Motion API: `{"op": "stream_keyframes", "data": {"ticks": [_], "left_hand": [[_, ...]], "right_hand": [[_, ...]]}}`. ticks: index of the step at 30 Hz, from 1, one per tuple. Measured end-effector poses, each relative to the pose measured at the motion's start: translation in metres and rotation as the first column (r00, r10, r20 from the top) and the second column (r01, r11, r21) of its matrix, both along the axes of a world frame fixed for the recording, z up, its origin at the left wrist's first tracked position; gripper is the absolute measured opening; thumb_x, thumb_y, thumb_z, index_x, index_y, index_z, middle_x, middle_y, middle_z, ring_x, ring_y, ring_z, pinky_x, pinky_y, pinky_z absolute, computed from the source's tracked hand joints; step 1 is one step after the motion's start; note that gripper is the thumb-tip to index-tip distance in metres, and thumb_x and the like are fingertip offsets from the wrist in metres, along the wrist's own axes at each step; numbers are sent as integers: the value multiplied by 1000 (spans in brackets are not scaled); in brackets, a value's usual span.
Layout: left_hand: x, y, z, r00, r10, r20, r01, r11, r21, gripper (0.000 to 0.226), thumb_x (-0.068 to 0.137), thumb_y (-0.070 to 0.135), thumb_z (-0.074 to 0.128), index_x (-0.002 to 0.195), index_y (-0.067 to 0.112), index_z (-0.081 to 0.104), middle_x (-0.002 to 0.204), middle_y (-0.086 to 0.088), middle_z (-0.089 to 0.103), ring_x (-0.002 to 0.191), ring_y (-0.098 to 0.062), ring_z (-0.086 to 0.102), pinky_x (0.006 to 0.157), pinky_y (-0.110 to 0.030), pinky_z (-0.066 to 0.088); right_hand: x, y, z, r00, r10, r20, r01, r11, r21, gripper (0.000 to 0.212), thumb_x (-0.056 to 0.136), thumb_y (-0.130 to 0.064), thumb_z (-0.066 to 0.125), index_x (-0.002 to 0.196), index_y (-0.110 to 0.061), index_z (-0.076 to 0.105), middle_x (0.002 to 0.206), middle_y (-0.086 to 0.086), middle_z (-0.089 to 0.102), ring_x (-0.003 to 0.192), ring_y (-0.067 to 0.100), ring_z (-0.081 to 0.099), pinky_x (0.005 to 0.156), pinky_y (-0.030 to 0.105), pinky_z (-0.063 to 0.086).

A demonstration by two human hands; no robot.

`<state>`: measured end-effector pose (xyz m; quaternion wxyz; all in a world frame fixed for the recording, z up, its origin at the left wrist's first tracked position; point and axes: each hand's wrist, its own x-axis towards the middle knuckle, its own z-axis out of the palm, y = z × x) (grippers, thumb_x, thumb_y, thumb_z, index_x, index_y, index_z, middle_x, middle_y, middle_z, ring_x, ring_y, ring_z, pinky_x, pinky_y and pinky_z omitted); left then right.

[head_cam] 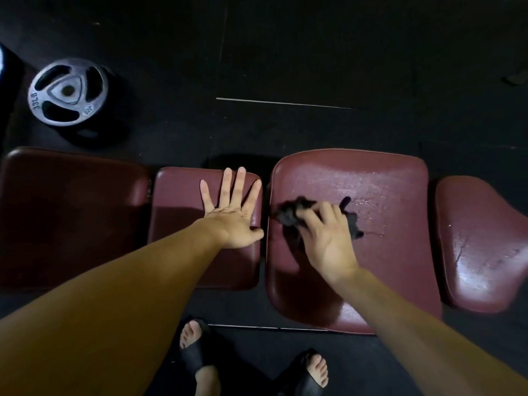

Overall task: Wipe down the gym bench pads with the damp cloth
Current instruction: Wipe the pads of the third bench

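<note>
A view looks down from a person's head at a row of four maroon padded vinyl bench cushions on a dark gym floor. The right hand (325,235) presses a crumpled black damp cloth (291,215) onto the large square maroon pad (371,181), second from the right, its fingers curled over the bunched fabric. This pad glistens with fine droplets across its far half, so it looks partly wiped. The left hand (234,212) lies flat, fingers straight and spread, on the smaller maroon pad (177,195) just to its left, which looks dry and dull, as does the dark shadowed pad (71,212) at the far left. The rounded maroon pad (480,247) at the far right shows a wet sheen and creases, probably already wiped. By that reading, roughly half the job remains. A grey metal weight plate (68,91) lies on the floor beyond the pads, and two feet in black sandals (194,350) stand nearest the viewer.
</note>
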<state>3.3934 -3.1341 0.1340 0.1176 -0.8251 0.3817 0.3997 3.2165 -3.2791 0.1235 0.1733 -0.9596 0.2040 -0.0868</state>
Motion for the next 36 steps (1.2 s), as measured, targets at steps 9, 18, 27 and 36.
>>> {"op": "stream_keyframes", "data": {"ticks": [9, 18, 27, 36], "left_hand": [[2, 5, -6, 1000, -22, -6, 21, 998, -51, 98, 97, 68, 36, 145, 36, -42, 136, 0, -68, 126, -27, -64, 101, -72, -33], [1, 11, 11, 997, -63, 34, 66, 995, -78, 97, 101, 61, 40, 152, 28, -36, 145, -5, -61, 134, -29, -56, 111, -73, -22], [-21, 50, 5, 989, -21, 147, 36, 995, -97, 89, 103, 63, 32, 157, 25, -28, 157, -7, -49, 146, -33, -42, 120, -66, -15], [-23, 49, 0, 983, -15, 182, 31, 995, -90, 85, 104, 63, 26, 155, 28, -32, 155, -7, -51, 145, -33, -44, 119, -66, -15]], "right_hand": [[103, -53, 0, 985, -145, 97, 155, 983, -97, 18, 95, -26, 61, 107, -12, 65, 105, 15, 54, 92, 38, 52, 76, 49, 47], [12, 2, 4, 996, 68, -54, -72, 995, -76, 19, 90, -21, 72, 107, -15, 68, 101, 11, 53, 89, 35, 50, 73, 48, 48], [46, 8, -1, 999, -2, 48, 5, 998, -59, 26, 94, -20, 59, 116, -12, 71, 102, 15, 60, 88, 41, 56, 76, 48, 48], [28, 8, 5, 997, 79, 12, -77, 992, -96, 30, 97, -29, 52, 113, -15, 73, 99, 13, 60, 84, 37, 54, 68, 48, 51]]}}
